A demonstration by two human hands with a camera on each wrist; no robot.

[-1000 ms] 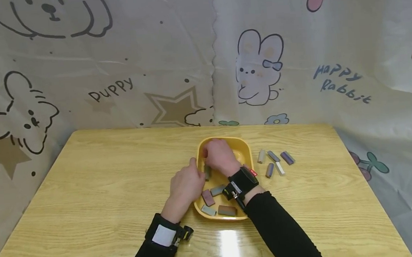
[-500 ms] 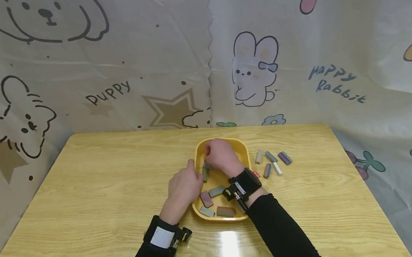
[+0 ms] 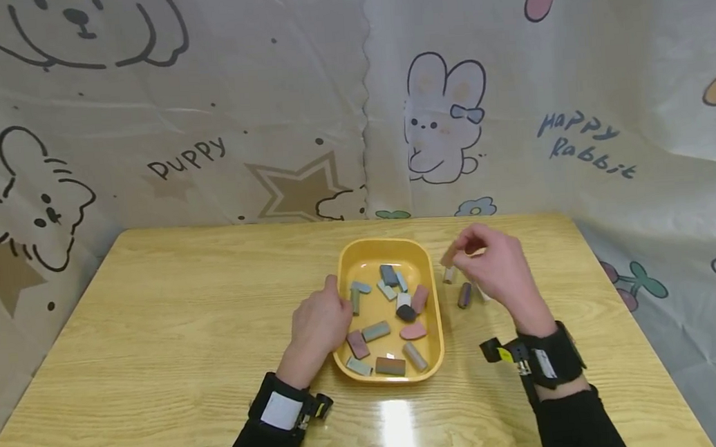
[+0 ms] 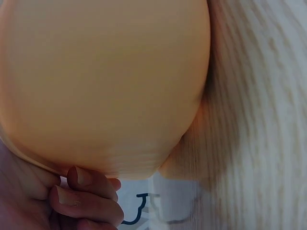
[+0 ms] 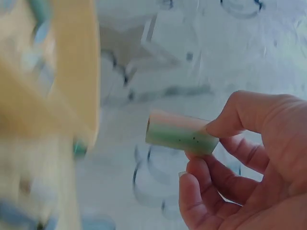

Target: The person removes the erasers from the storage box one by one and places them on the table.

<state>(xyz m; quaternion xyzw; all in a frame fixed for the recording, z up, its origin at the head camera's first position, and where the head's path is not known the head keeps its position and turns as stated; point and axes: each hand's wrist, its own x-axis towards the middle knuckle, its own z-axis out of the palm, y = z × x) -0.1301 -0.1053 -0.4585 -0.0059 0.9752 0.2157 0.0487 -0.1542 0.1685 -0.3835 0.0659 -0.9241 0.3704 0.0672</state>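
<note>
My right hand is raised over the table just right of the yellow plastic tub. Between thumb and fingers it pinches a short block, peach along the top and green below in the right wrist view. My left hand grips the tub's left side; the left wrist view shows its fingers curled against the outside wall, below the rim. Inside the tub lie several small coloured pieces, among them a brown-and-green block, a pink one and a dark blue one.
On the table right of the tub, near my right hand, lie a purplish piece and a pale piece; the hand covers others there. A printed cloth hangs behind the table's back edge.
My right hand has come out of the tub and moved right, now pinching the peach-and-green block. The tub's inside shows more pieces. My left hand stays on the tub's side.
</note>
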